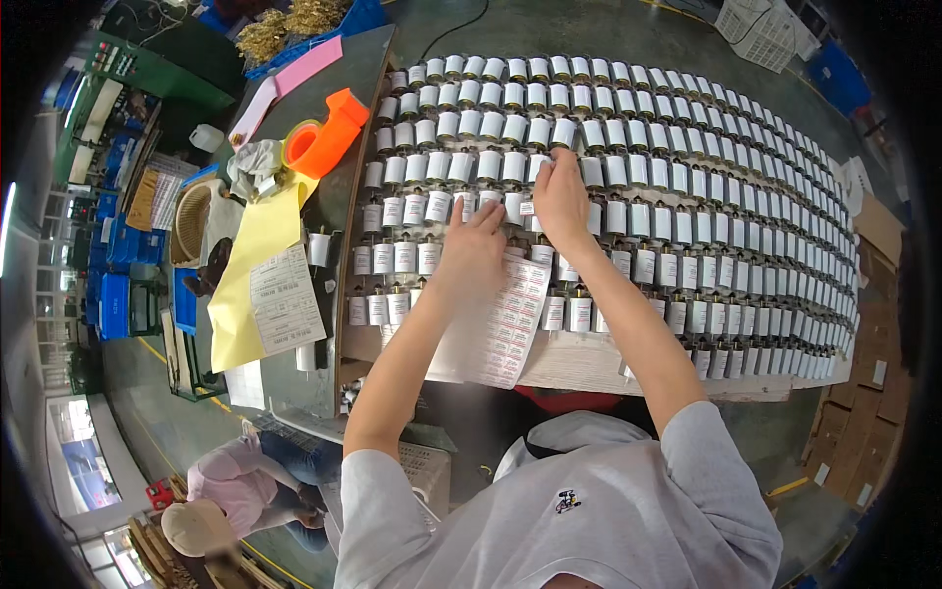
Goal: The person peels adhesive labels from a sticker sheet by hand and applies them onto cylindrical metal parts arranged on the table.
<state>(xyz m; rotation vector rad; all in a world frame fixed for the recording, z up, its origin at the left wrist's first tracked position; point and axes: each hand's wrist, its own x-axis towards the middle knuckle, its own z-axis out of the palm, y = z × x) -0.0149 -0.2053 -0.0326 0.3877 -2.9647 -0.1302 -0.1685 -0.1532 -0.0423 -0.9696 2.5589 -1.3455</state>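
Rows of small white-wrapped metal cylinders with short shafts (515, 128) stand on a pale board. My left hand (476, 240) lies over the near rows with its fingers stretched and a little apart, touching cylinder tops. A sheet of small red-and-white labels (515, 319) reaches from beside that hand past the board's near edge; part of it is hidden by my forearm. Farther in and to the right, my right hand (564, 204) bends its fingers down at a cylinder, thumb and forefinger close together. What lies between those fingertips is too small to make out. Some near-left cylinders bear printed labels.
Left of the board, a dark table (343, 98) carries an orange tape dispenser (329, 133), yellow paper (235, 304) and a printed form (287, 299). A person in a pink top (235, 481) sits at lower left. Brown cartons (863, 402) stand at right.
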